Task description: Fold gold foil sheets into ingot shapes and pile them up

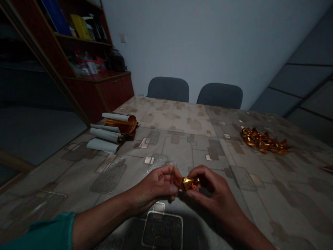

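Between my two hands, above the near part of the table, is a small piece of folded gold foil paper (189, 182). My left hand (163, 184) pinches its left end between thumb and fingers. On the other side, my right hand (210, 187) grips the right end with thumb and forefinger. Part of the foil is covered by my fingertips. Several finished-looking folded gold foil pieces (264, 140) sit in a cluster at the right of the table. To the left lies a stack of curled foil paper sheets (111, 132), gold on one face and pale on the other.
A patterned cloth covers the table (177, 146). Two grey chairs (168, 88) stand at its far edge against the wall. A reddish cabinet (114, 90) with cluttered shelves is at the back left. Something small (328, 168) lies at the right edge.
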### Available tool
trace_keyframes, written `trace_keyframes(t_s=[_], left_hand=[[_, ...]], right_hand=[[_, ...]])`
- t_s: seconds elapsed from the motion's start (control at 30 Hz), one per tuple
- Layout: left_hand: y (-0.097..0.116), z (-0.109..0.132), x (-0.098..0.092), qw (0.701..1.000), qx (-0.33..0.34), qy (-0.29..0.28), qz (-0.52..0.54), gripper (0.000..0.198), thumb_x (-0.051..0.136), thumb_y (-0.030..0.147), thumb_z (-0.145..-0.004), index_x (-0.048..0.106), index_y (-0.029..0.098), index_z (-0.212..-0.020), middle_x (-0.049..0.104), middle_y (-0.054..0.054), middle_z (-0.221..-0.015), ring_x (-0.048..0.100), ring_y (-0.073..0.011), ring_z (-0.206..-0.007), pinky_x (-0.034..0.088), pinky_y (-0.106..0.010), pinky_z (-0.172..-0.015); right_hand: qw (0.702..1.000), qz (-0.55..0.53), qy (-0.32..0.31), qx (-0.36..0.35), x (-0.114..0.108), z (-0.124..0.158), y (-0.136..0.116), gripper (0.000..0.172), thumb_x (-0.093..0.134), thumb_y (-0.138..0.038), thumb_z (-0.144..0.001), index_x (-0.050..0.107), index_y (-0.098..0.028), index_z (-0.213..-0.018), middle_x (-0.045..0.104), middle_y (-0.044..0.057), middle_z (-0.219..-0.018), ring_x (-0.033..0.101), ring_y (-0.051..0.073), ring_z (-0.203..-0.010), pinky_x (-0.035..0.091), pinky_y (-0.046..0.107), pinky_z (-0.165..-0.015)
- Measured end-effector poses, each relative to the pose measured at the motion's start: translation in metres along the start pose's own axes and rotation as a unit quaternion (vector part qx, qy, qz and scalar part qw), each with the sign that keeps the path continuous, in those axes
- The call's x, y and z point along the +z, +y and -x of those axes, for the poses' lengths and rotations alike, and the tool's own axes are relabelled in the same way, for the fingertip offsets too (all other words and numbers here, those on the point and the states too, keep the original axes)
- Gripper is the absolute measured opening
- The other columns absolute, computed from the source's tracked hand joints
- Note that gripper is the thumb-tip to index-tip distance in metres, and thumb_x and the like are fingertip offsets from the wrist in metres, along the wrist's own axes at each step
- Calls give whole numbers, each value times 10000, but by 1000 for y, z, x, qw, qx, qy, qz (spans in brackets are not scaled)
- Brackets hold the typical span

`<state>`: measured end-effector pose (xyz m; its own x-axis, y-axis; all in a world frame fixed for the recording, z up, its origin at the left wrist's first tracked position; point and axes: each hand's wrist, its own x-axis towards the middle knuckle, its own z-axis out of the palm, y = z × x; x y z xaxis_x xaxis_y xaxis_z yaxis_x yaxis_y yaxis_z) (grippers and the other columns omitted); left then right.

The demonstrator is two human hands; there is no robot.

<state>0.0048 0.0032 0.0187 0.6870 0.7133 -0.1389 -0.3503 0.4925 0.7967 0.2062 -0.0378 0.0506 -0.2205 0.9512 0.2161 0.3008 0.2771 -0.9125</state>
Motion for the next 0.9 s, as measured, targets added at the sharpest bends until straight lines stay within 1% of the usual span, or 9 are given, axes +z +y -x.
trace_keyframes(t_s=[0.17,0.27,0.33,0.43,0.5,0.63,0.7,0.8,0.9], left_hand=[[-1,0,-1,998,29,23,-59,336,836,352,-748,668,114,-916,620,-21,-772,571,-93,-657,473,-207,-632],[-2,-1,-1,997,46,28,-61,378,837,347,-744,614,144,-972,642,-24,-830,597,-104,-660,492,-231,-635],[-3,-1,0,994,79,50,-56,422,852,306,-722,538,182,-975,666,-33,-906,626,-120,-687,509,-246,-633],[-3,1,5,983,135,101,-78,465,842,202,-716,462,210,-983,680,-45,-1002,666,-149,-800,535,-273,-707],[-3,3,8,975,154,124,-102,493,803,151,-743,451,222,-1080,682,-36,-994,669,-148,-821,539,-284,-739],[-3,6,13,967,164,145,-130,659,752,127,-778,361,263,-1290,681,2,-893,656,-128,-696,545,-282,-675],[-3,6,13,962,163,159,-147,598,752,139,-771,415,248,-1253,684,-5,-899,662,-132,-682,550,-285,-661],[-3,7,11,952,152,169,-205,382,746,160,-762,580,180,-1105,680,-9,-827,661,-132,-680,533,-255,-644],[-5,7,9,940,153,173,-249,298,762,185,-751,679,150,-1035,662,0,-750,638,-121,-663,500,-222,-611]], right_hand=[[999,31,0,-15,1,-1,-1,84,695,-181,-815,645,-228,-864,655,21,-803,604,183,-719,453,320,-640],[1000,27,5,-4,2,-2,-2,71,680,-192,-819,644,-225,-871,657,31,-814,608,184,-714,459,317,-623],[999,30,11,-1,3,-2,-3,66,670,-200,-815,646,-220,-874,657,37,-815,607,184,-708,460,313,-612],[998,52,19,-5,4,-2,-4,83,641,-192,-807,657,-211,-886,655,33,-803,586,170,-673,440,296,-577],[998,63,22,-7,4,-2,-4,101,622,-190,-808,659,-208,-900,651,29,-797,572,163,-653,424,287,-553],[997,70,25,-8,5,-2,-4,102,621,-212,-818,649,-201,-915,658,36,-810,600,174,-680,449,293,-571],[997,71,27,-13,6,-3,-4,102,618,-217,-823,648,-199,-920,665,40,-819,615,178,-691,468,297,-584],[996,78,36,-26,7,-3,-3,110,614,-211,-825,648,-200,-929,678,49,-839,630,182,-706,486,296,-594],[995,81,36,-43,7,-3,-3,155,610,-197,-820,649,-204,-969,695,58,-879,642,186,-727,504,292,-606]])
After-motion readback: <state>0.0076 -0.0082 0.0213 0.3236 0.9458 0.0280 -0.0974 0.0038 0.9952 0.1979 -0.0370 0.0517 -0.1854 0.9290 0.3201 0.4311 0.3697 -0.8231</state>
